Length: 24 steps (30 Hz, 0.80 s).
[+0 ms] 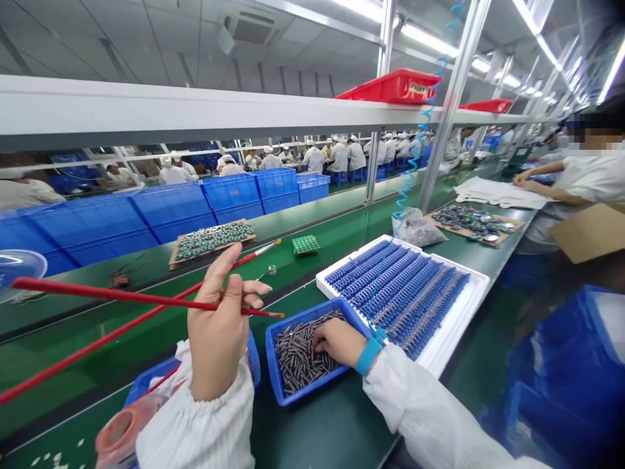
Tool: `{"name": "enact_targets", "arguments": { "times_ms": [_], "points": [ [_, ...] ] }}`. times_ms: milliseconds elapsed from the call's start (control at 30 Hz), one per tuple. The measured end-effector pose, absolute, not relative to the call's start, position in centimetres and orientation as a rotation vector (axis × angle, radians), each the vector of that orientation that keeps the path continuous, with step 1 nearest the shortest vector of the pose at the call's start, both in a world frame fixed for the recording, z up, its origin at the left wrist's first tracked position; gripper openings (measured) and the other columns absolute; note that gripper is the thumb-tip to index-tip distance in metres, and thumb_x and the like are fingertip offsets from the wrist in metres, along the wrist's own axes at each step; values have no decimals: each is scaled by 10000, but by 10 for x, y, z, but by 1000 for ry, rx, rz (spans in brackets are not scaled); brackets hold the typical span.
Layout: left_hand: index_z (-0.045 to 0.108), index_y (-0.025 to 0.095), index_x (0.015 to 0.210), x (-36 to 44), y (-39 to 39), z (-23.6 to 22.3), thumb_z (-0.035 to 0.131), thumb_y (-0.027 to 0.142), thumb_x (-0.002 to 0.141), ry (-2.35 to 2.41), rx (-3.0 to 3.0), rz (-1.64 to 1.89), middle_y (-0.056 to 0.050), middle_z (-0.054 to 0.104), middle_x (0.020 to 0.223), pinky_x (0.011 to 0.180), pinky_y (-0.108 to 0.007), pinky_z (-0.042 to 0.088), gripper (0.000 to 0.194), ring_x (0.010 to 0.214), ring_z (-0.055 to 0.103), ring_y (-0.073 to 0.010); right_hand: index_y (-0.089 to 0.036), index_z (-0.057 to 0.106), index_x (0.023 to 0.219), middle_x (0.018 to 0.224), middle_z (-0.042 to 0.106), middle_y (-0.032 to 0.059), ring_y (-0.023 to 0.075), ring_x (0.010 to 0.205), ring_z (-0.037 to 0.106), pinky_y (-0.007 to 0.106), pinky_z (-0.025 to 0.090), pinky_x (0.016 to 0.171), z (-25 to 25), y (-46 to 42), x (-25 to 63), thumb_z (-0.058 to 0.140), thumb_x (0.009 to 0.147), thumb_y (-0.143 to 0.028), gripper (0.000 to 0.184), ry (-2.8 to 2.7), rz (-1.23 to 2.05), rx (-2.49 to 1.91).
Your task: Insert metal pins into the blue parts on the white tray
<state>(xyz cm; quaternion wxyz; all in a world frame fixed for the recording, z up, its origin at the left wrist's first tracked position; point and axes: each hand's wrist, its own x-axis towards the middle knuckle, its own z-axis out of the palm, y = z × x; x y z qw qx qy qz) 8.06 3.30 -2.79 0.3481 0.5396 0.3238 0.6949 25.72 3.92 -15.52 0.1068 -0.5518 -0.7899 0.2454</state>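
Right hand (339,342) in the bin (312,389), tray (461,319) at its 2 o'clock

Fingers curled, the right hand dips its tips among the thin metal parts (294,358); whether they pinch one is hidden. The tray lies just beside the bin, its rows of blue pieces (415,280) running from 10 to 4 o'clock, and the right hand is nearer to both. The left hand (215,339), raised near 9 o'clock from the right, pinches a red brush (122,295) with its other fingers loosely open; a second brush (251,256) crosses there, its hold unclear.
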Motion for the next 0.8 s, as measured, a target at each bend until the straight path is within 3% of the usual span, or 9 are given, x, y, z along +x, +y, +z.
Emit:
{"name": "enact_targets", "arguments": {
  "times_ms": [100, 200, 300, 433, 500, 567, 667, 800],
  "points": [
    [752, 258, 974, 87, 33, -30, 691, 255, 842, 716, 1235, 1811, -4, 733, 1009, 664, -85, 550, 146, 812, 725, -99, -64, 654, 993, 943, 564, 41, 218, 977, 565, 400, 473, 978, -156, 36, 261, 679, 993, 43, 109, -2260, 695, -1578],
    [754, 232, 924, 92, 33, -31, 720, 244, 819, 645, 1176, 1793, 0, 737, 963, 801, -114, 556, 111, 929, 722, -135, -70, 654, 969, 958, 560, 42, 218, 985, 553, 400, 461, 985, -158, 32, 265, 685, 965, 71, 144, -2161, 645, -1551],
    [751, 223, 904, 94, 33, -31, 747, 289, 795, 634, 1141, 1774, 7, 726, 929, 770, -97, 559, 127, 871, 730, -118, -63, 642, 913, 922, 555, 39, 222, 961, 546, 385, 459, 963, -160, 27, 268, 677, 909, 128, 194, -2055, 605, -1490],
    [743, 245, 915, 96, 32, -32, 736, 426, 774, 607, 1100, 1799, 48, 631, 736, 654, -93, 572, 230, 700, 722, -82, -76, 621, 918, 922, 545, 51, 215, 920, 547, 333, 472, 904, -164, 24, 271, 550, 884, 141, 231, -1844, 568, -1330],
    [735, 262, 955, 99, 31, -33, 719, 389, 804, 598, 1147, 1775, 51, 603, 744, 705, -108, 577, 198, 762, 726, -90, -90, 610, 958, 916, 547, 57, 180, 779, 575, 270, 518, 752, -167, 23, 275, 459, 906, 67, 224, -1719, 595, -1230],
    [727, 269, 975, 102, 29, -36, 673, 312, 860, 577, 1263, 1744, 25, 631, 875, 871, -168, 560, 134, 959, 708, -127, -94, 601, 998, 893, 555, 61, 162, 664, 579, 250, 527, 641, -171, 22, 279, 416, 920, -50, 205, -1596, 633, -1124],
    [708, 278, 1025, 108, 28, -44, 566, 273, 931, 581, 1535, 1706, -16, 587, 1096, 1069, -322, 462, 171, 1211, 587, -196, -90, 600, 1060, 855, 575, 68, 200, 706, 614, 287, 555, 690, -173, 21, 287, 454, 926, -281, 275, -1449, 710, -978],
    [669, 254, 1038, 116, 32, -62, 437, 260, 975, 898, 2106, 1529, -42, 500, 1072, 1121, -476, 380, 240, 1310, 491, -267, -71, 607, 1095, 858, 595, 93, 233, 775, 629, 299, 577, 734, -166, 17, 293, 570, 917, -437, 410, -1300, 819, -848]
  ]
}}
